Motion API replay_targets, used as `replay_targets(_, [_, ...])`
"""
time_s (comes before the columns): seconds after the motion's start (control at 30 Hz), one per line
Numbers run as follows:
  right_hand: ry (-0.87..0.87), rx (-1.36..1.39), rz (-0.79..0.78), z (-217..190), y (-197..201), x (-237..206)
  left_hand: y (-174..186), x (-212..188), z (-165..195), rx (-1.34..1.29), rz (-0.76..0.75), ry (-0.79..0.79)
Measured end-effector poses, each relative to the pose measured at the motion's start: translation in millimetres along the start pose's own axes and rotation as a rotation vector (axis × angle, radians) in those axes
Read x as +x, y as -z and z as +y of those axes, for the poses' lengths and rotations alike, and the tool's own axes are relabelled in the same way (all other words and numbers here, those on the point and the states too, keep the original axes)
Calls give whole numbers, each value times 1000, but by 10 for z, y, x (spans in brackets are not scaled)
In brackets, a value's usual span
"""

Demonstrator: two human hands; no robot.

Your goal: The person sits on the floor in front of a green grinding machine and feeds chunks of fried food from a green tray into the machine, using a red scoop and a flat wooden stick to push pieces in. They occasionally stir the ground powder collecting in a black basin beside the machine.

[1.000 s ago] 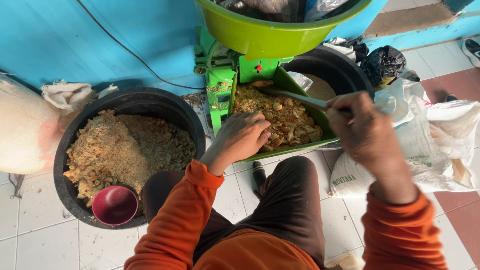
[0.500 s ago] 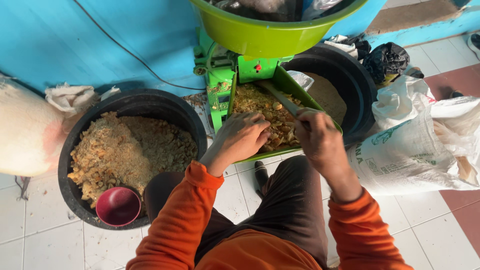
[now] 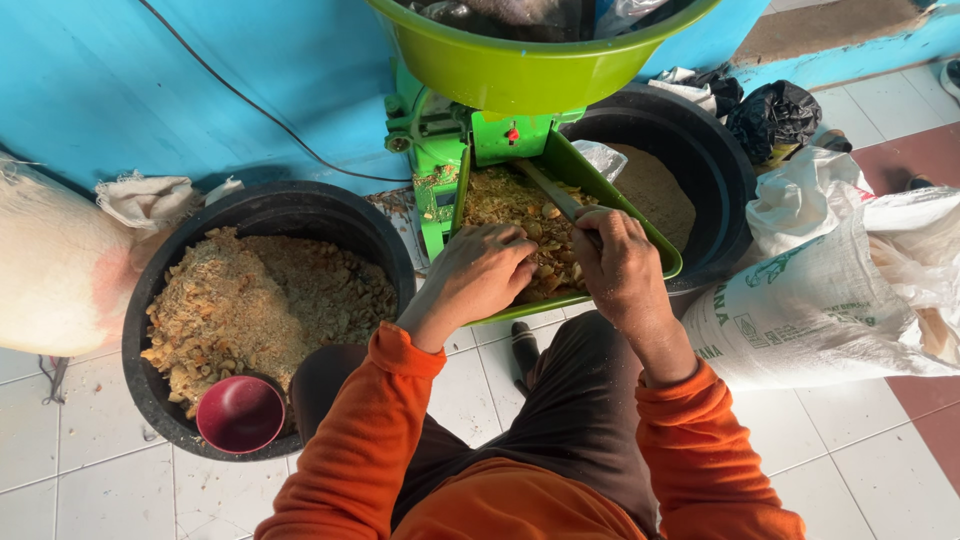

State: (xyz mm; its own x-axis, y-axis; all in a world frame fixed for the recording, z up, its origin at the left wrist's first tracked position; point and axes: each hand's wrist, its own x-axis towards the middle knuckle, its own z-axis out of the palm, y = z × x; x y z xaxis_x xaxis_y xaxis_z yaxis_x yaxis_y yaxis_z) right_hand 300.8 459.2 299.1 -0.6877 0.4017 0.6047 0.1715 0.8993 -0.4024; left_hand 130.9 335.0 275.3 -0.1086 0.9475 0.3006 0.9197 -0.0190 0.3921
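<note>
Feed mix [image 3: 520, 215] fills the green tray [image 3: 655, 240] under the green basin [image 3: 520, 70], between two black tubs. The left hand [image 3: 480, 275] rests curled on the mix, fingertips buried. The right hand [image 3: 615, 260] grips a stick [image 3: 545, 188], its far end hidden under the basin. The basin's contents are hard to make out.

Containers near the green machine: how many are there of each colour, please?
Black tubs: 2
Green basin: 1
Green tray: 1
Maroon bowl: 1
Total: 5
</note>
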Motion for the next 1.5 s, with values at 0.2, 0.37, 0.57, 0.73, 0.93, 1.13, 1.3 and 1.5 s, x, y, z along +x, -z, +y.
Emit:
replay_targets(0.2, [-69, 84, 165, -161, 348, -29, -9, -6, -10, -20, 37, -19])
replay_targets(0.37, [-4, 66, 60, -248, 391, -23, -3, -5, -11, -38, 25, -22])
replay_targets(0.57, [94, -7, 51, -141, 65, 52, -9, -4, -5, -29, 18, -14])
replay_targets(0.73, [-12, -33, 42, -177, 508, -9, 2, -14, -17, -2, 27, -30])
replay_targets(0.93, [-86, -20, -19, -318, 1053, 83, -5, -21, -34, -37, 1, -7])
replay_targets(1.13, [54, -48, -26, -244, 570, 149, 27, -20, -23, -22, 4, -18])
replay_targets(1.3, [53, -15, -17, -115, 346, 12, 17, -23, -23, -14, -22, 18])
replay_targets(1.5, [46, 36, -102, 12, 165, 56, 4, -28, -21, -3, -23, 24])
